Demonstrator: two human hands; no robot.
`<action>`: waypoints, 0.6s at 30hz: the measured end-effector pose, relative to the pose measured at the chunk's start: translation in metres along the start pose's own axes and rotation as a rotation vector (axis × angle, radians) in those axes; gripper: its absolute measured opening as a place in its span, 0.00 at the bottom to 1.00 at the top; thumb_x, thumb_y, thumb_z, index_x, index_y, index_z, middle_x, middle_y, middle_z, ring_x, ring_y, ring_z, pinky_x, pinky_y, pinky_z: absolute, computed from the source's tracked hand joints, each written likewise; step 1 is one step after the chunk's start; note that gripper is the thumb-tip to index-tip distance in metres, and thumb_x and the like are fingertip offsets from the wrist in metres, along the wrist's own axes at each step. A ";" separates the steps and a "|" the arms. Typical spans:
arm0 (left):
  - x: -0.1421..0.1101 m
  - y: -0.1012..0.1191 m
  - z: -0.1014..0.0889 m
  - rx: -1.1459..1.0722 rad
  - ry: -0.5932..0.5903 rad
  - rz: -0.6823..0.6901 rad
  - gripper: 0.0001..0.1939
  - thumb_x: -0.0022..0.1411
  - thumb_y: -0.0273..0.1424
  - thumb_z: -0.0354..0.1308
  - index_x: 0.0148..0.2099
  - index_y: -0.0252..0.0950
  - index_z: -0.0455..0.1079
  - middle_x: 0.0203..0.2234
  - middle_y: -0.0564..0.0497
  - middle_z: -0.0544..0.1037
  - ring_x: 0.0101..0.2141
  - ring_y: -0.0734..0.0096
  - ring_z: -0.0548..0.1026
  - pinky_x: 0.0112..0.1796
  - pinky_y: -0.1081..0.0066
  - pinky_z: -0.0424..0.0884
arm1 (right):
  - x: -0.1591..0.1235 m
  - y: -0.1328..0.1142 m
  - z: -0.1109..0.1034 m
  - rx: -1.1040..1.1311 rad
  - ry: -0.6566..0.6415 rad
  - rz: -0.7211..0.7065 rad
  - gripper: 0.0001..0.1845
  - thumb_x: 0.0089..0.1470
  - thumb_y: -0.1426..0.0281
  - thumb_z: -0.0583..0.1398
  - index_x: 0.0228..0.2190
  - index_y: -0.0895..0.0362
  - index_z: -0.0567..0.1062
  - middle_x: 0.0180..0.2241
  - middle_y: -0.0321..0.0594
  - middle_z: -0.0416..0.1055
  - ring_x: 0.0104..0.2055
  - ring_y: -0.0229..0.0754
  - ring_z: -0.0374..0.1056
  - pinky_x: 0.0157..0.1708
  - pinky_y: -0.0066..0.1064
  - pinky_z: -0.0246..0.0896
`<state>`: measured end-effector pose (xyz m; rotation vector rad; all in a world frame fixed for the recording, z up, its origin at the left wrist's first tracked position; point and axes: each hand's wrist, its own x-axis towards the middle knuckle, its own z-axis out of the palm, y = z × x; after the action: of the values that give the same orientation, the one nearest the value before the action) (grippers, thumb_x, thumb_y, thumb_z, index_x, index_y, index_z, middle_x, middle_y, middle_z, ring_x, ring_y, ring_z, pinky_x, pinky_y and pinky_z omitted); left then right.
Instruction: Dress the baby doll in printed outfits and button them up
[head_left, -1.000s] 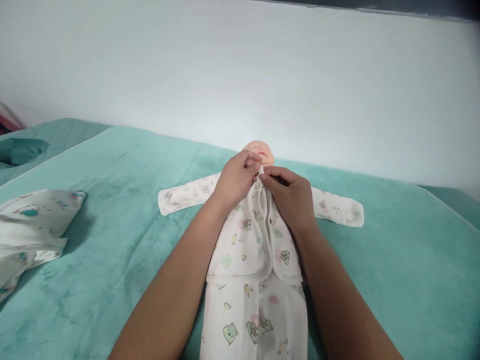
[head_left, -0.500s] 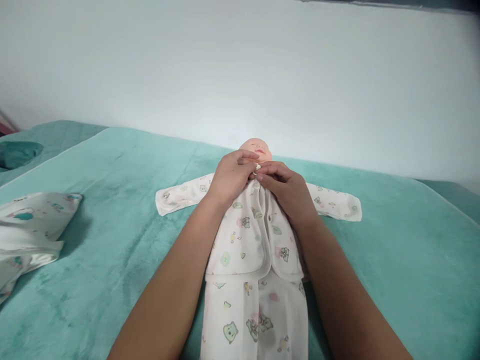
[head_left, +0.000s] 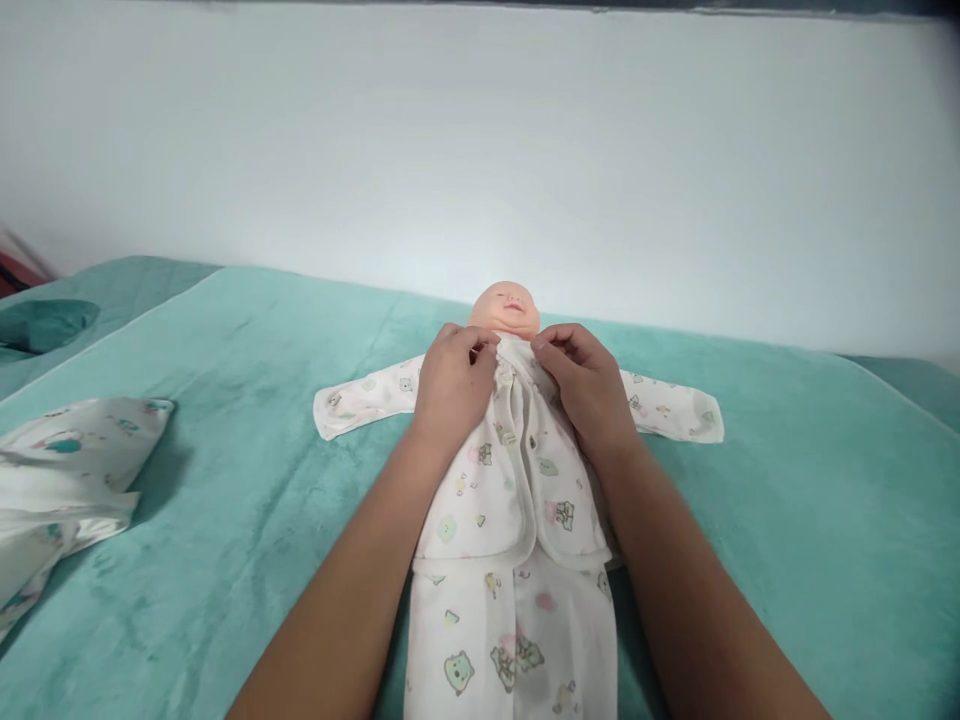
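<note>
A baby doll (head_left: 507,305) lies on its back on a teal blanket (head_left: 247,480), dressed in a white printed shirt (head_left: 517,460) and matching trousers (head_left: 510,650). My left hand (head_left: 454,380) pinches the left side of the shirt's collar just below the doll's chin. On the other side of the collar my right hand (head_left: 585,385) pinches the cloth in the same way. Both hands have curled fingers on the fabric. The shirt's front placket shows between them.
Folded white printed clothes (head_left: 60,480) lie at the left edge of the blanket. A dark teal pillow (head_left: 41,322) sits at the far left. A white wall (head_left: 480,160) rises right behind the bed.
My two hands have moved apart from the middle of the neckline to either side of the collar, which uncovers the upper placket.
</note>
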<state>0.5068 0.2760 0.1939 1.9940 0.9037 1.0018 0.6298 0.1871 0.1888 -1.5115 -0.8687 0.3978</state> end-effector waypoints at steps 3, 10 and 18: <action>-0.009 0.003 -0.011 -0.087 -0.032 0.003 0.07 0.62 0.28 0.54 0.36 0.38 0.75 0.34 0.51 0.77 0.34 0.69 0.73 0.41 0.68 0.69 | -0.008 -0.016 -0.003 -0.261 -0.048 -0.007 0.13 0.53 0.57 0.62 0.27 0.53 0.71 0.27 0.33 0.70 0.27 0.37 0.62 0.28 0.31 0.55; -0.015 0.003 -0.029 -0.162 -0.335 0.083 0.08 0.62 0.35 0.57 0.33 0.38 0.74 0.34 0.53 0.74 0.35 0.71 0.70 0.37 0.70 0.65 | -0.042 -0.056 -0.006 -0.768 -0.257 0.033 0.16 0.58 0.56 0.57 0.26 0.54 0.66 0.25 0.35 0.71 0.24 0.38 0.60 0.24 0.31 0.49; -0.017 0.003 -0.029 -0.254 -0.333 0.049 0.09 0.63 0.37 0.57 0.35 0.38 0.71 0.29 0.54 0.73 0.29 0.73 0.66 0.32 0.72 0.63 | -0.050 -0.034 0.002 -0.503 -0.076 0.061 0.14 0.56 0.59 0.59 0.26 0.55 0.71 0.25 0.34 0.71 0.28 0.38 0.62 0.29 0.31 0.53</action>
<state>0.4748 0.2693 0.2030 1.8975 0.5220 0.7384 0.5863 0.1501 0.2085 -1.9989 -1.0344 0.2933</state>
